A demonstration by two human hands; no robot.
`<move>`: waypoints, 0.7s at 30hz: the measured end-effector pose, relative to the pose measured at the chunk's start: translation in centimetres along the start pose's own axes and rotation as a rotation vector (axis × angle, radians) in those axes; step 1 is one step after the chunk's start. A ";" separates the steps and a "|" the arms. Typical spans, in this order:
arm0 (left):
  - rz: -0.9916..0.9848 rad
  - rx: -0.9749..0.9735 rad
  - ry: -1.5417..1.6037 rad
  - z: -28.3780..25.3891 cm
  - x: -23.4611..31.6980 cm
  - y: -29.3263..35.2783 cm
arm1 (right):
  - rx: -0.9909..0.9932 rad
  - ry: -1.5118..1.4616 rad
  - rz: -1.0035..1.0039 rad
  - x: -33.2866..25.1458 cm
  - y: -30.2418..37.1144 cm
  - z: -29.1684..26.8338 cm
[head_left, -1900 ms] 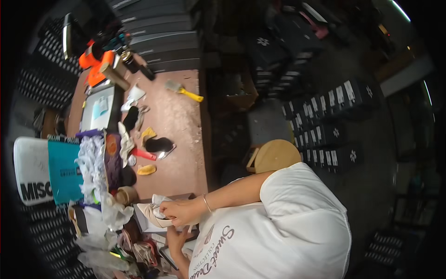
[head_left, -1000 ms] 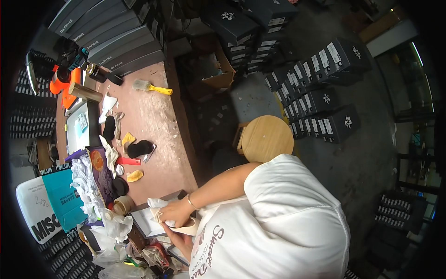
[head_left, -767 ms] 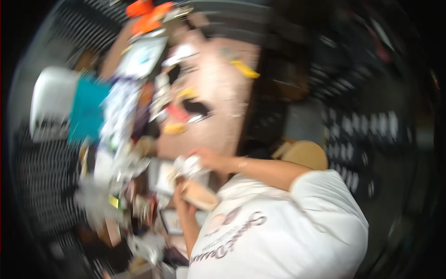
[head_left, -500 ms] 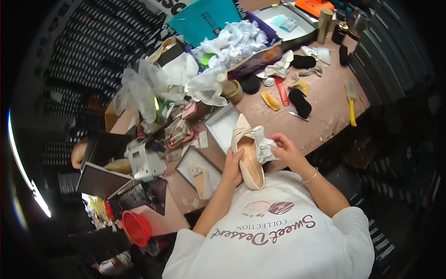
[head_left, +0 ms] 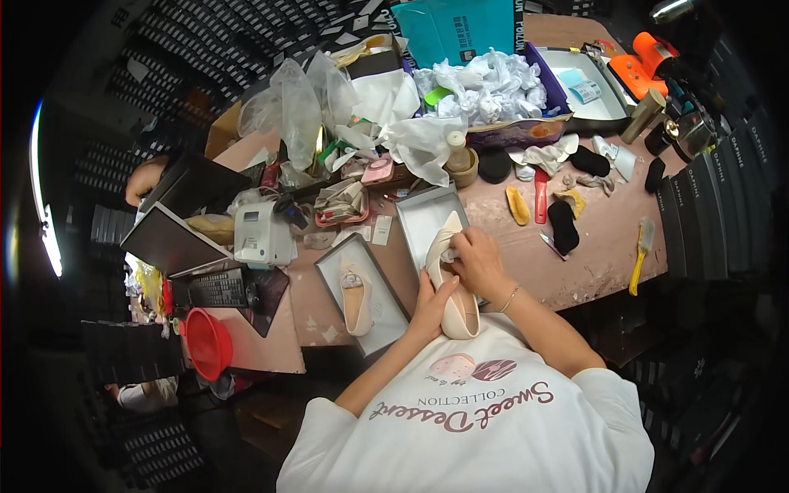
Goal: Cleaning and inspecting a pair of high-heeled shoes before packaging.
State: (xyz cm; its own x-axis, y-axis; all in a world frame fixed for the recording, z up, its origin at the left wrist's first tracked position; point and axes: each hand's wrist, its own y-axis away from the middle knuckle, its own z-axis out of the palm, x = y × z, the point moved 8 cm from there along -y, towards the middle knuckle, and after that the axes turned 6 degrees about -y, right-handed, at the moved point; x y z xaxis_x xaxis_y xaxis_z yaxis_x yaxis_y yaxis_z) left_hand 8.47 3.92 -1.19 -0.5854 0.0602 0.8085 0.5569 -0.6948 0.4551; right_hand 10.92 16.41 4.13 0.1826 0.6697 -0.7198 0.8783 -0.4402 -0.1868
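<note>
A cream pointed flat shoe [head_left: 462, 322] is held close to my shirt, toe pointing away from me. My left hand [head_left: 432, 307] is closed around its left side, the thumb over the rim. At the shoe's opening, my right hand [head_left: 480, 261] has its fingers bent down on a wad of white tissue paper [head_left: 448, 255], which is mostly hidden by the fingers and the upper. To the left, a matching shoe [head_left: 356, 308] with paper in its toe lies in an open grey shoebox [head_left: 385, 319]. Just beyond the held shoe is another shallow grey box part [head_left: 417, 215].
A purple box [head_left: 526, 131] heaped with crumpled paper stands at the back. Black sponges [head_left: 563, 228], a red-handled tool [head_left: 541, 197] and a yellow brush [head_left: 639, 259] lie to the right. Leftward are a white printer-like machine [head_left: 261, 236], a keyboard [head_left: 218, 287] and a red basin [head_left: 207, 343].
My right hand has brought the tissue paper from beside the shoe into its opening, toward the toe. My left hand still grips the shoe. The whole view has shifted.
</note>
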 end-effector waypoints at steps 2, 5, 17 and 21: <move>0.018 -0.008 0.000 -0.2 0.5 0.0 | 0.231 -0.111 0.008 -0.2 -0.3 -1.8; 0.053 -0.069 -0.032 -0.3 -0.4 -0.3 | 0.063 -0.727 0.216 3.7 -1.4 0.8; 0.384 0.625 -1.407 -18.7 5.7 2.1 | -0.411 -0.180 0.136 8.0 -3.7 11.6; -0.005 0.559 -1.366 -27.9 1.8 1.6 | -0.265 -0.269 0.207 9.1 -0.4 13.2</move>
State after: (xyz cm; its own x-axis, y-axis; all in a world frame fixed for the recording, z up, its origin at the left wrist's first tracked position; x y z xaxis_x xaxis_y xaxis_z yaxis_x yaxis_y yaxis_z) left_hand -8.12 -17.13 -9.41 0.2316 0.8959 0.3792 0.8922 -0.3509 0.2842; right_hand 6.45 14.76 -11.12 0.2756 0.3881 -0.8794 0.9249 -0.3565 0.1325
